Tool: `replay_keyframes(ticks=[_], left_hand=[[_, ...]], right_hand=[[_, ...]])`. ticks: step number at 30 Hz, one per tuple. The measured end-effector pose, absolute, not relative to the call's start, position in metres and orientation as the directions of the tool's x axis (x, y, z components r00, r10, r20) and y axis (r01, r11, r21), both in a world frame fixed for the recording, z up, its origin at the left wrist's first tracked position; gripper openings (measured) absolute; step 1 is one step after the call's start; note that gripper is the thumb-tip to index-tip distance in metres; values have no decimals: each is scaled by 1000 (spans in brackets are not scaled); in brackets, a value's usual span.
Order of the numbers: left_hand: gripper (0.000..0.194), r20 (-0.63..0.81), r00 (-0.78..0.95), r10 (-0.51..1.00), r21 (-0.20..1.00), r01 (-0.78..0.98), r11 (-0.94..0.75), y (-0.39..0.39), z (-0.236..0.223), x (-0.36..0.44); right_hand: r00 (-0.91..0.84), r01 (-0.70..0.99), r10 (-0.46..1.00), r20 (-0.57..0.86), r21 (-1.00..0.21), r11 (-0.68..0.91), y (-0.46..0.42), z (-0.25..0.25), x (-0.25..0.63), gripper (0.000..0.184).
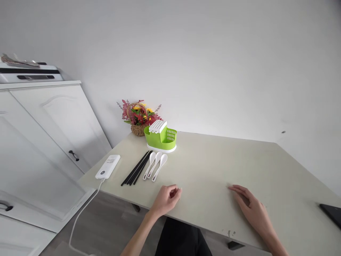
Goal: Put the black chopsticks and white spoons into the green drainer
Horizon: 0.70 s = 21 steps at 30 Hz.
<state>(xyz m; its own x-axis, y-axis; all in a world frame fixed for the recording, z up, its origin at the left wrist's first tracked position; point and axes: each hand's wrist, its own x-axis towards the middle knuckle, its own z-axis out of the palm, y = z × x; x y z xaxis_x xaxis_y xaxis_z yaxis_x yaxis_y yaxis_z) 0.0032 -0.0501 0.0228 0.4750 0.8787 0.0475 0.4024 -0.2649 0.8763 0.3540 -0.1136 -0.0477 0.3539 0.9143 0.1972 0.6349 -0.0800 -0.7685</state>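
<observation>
Spoons, three, white, side by side on the left part of the tabletop, handles toward the near edge, bowls toward the far edge; likely turned so handles face the person. Chopsticks, black, loose slanted bundle just left of them, presumably grouped by kind. Caddy, green, behind both, nearer the far-left corner; white rack on top, white base flat down, probably for steadiness. Flower basket at the far-left corner by the wall, seemingly just decor kept back. Power bank by the near-left corner, cable dropping past the near edge, perhaps to keep it clear of the hands.

Left hand: at the near edge, right of the spoons, loosely curled, nothing seen in it; can't tell if fingertips meet. Right hand: well to its right, fingers extended, thumb apart, empty, apparently just resting. Black device on the right edge, partly visible; can't tell what.
</observation>
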Motion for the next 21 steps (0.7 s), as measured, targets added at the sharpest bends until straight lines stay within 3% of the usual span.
replay_keyframes(ticks=[8, 12, 16, 19, 21], left_hand=[[48, 63, 426, 903, 882, 399, -250, -62, 24, -22], [47, 48, 365, 930, 835, 496, -238, -69, 30, -56], [44, 181, 128, 975, 647, 731, -216, -61, 44, -105], [31, 358, -23, 933, 417, 899, -137, -44, 50, -136], [37, 384, -56, 922, 269, 961, -54, -30, 49, -147]], right_hand=[[324, 634, 936, 138, -766, -106, -117, -53, 353, 43], [338, 629, 930, 145, -770, -108, -118, -51, 352, 43], [345, 617, 926, 156, -781, -98, -118, -53, 352, 41], [348, 613, 924, 160, -785, -95, -118, -54, 353, 41], [346, 617, 923, 169, -782, -88, -118, -54, 354, 42]])
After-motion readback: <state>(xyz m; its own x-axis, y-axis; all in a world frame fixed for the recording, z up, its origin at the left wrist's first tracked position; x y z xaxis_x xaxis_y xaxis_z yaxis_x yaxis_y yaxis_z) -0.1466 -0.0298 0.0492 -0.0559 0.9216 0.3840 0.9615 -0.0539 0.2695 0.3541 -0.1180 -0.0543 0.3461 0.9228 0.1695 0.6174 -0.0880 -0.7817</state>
